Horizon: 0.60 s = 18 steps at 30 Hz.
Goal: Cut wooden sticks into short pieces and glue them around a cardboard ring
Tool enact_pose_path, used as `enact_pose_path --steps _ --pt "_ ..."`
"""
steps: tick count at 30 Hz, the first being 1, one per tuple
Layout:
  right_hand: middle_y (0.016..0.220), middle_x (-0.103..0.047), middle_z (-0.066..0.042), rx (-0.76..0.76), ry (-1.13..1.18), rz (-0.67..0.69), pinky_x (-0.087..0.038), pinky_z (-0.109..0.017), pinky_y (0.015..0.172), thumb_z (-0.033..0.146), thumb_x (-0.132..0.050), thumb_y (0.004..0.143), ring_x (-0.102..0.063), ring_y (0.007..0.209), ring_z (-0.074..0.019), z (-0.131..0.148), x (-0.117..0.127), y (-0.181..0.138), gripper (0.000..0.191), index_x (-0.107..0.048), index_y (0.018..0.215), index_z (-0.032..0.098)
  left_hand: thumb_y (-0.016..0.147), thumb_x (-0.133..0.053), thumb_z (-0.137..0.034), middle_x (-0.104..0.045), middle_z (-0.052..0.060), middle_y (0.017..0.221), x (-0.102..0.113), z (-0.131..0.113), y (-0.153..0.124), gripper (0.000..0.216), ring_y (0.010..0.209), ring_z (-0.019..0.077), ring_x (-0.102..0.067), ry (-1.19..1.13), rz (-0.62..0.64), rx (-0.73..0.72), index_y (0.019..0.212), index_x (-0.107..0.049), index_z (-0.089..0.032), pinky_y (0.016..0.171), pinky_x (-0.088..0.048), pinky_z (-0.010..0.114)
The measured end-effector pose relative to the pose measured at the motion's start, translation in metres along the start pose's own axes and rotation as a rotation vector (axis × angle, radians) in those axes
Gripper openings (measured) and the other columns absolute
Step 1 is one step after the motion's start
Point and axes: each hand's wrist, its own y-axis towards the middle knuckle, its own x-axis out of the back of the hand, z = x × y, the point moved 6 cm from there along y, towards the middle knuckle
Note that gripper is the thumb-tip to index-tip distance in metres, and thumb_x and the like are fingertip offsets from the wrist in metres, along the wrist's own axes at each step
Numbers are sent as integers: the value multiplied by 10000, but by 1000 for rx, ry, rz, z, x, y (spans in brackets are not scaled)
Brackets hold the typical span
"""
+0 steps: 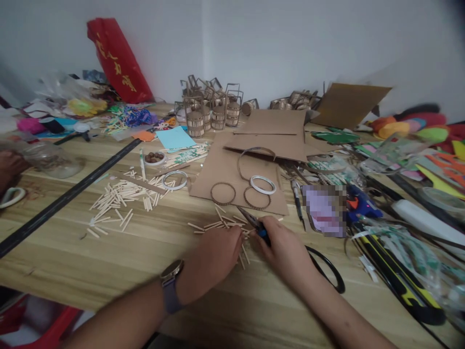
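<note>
My right hand [285, 249] is closed round a pair of pointed pliers [262, 230] with dark jaws and a blue part on the handle; the tips aim up and left. My left hand [214, 259], with a watch on the wrist, has its fingers pinched together just left of the pliers. What they pinch is hidden. Short wooden sticks [218, 224] lie loose on the table round both hands. Beyond them, two thin brown rings [223, 204] and a white tape roll [263, 191] rest on cardboard [209, 179].
More sticks [119, 196] are heaped at left, by another tape roll [174, 187]. Small woven baskets [218, 116] stand at the back. A black loop handle [336, 276], a phone [324, 211] and a yellow-black cutter [399, 278] lie at right. Another person's hand [10, 167] is far left.
</note>
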Motion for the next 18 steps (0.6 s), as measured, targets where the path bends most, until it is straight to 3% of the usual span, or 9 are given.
enact_pose_path --steps 4,8,12,18 --pt "848 -664 -91 -48 -19 55 -317 -279 566 260 -450 893 -637 732 -231 3 -6 -3 101 -520 879 188 959 -299 -249 -669 157 846 0 -9 -1 335 772 289 -621 175 37 20 941 -621 -157 697 -413 378" --pt "875 -665 -105 -69 -8 54 -315 -285 585 241 -448 892 -632 745 -237 3 -6 -4 99 -526 876 181 952 -302 -209 -671 182 876 1 -12 -2 338 819 310 -617 193 39 16 950 -630 -127 727 -410 397" --pt "861 -647 -91 25 121 24 -364 -285 629 269 -456 895 -608 774 -232 -1 0 1 111 -528 877 187 956 -361 -272 -678 99 854 3 -4 3 297 772 227 -604 -78 15 -98 865 -621 -161 694 -388 310" --pt "818 -615 -59 214 369 34 -423 -286 669 288 -493 881 -571 769 -203 -11 11 3 106 -540 858 196 946 -393 -359 -548 -18 639 6 5 7 346 619 131 -490 -394 151 -173 706 -556 -171 578 -309 234"
